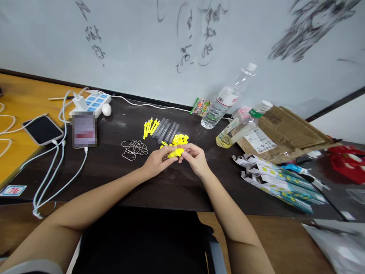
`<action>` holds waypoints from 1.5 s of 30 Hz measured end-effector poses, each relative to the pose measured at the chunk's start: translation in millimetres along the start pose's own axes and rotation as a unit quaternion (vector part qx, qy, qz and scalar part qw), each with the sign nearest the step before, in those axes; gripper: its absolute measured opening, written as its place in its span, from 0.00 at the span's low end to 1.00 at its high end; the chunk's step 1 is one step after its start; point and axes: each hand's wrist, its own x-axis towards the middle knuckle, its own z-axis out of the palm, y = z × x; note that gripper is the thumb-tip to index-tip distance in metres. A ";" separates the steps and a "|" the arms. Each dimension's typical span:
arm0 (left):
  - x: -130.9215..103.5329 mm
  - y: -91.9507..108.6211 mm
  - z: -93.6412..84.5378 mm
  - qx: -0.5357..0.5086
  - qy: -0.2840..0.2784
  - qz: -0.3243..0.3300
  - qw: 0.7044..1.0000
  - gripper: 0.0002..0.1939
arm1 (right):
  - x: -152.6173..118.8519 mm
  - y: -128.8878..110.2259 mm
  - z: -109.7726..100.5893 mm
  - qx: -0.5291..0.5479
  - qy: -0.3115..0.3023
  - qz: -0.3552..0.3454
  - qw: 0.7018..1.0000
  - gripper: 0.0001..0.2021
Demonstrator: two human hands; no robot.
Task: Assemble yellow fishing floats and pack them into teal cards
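Note:
My left hand [155,163] is closed around a slim tube with a yellow end [176,153], held low over the dark table. At the yellow end, the fingers of my right hand [196,158] are pinched together. Just beyond my hands lie several small yellow rings [180,137], partly covered by my fingers. Several clear tubes [165,130] lie side by side behind them, next to several yellow sticks with narrow tips [150,127]. A tangle of thin metal wire [134,148] rests left of my left hand.
A water bottle [222,102] and a bottle of yellowish liquid [241,127] stand at the back right, by a cardboard package [285,131]. Opened boxes [279,182] lie right. Phones [42,130], white cables [58,167] and a power strip [97,102] occupy the left.

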 end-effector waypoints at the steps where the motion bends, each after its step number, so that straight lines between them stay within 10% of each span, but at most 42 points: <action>1: -0.3 0.0 0.4 0.000 0.001 0.003 1.000 0.16 | 0.1 -0.3 -0.2 0.002 0.003 0.002 1.000 0.12; 18: 0.1 2.2 1.7 0.058 -0.035 0.031 0.997 0.16 | 0.8 -5.0 25.0 0.062 0.099 -0.016 0.993 0.22; 26: -0.8 0.4 -0.6 0.022 -0.008 0.008 1.000 0.16 | -1.1 -7.2 4.5 0.025 -0.014 -0.017 0.999 0.17; 45: -0.7 1.8 1.8 0.060 -0.030 0.054 0.996 0.16 | 0.0 -8.9 21.7 0.045 0.070 -0.013 0.996 0.20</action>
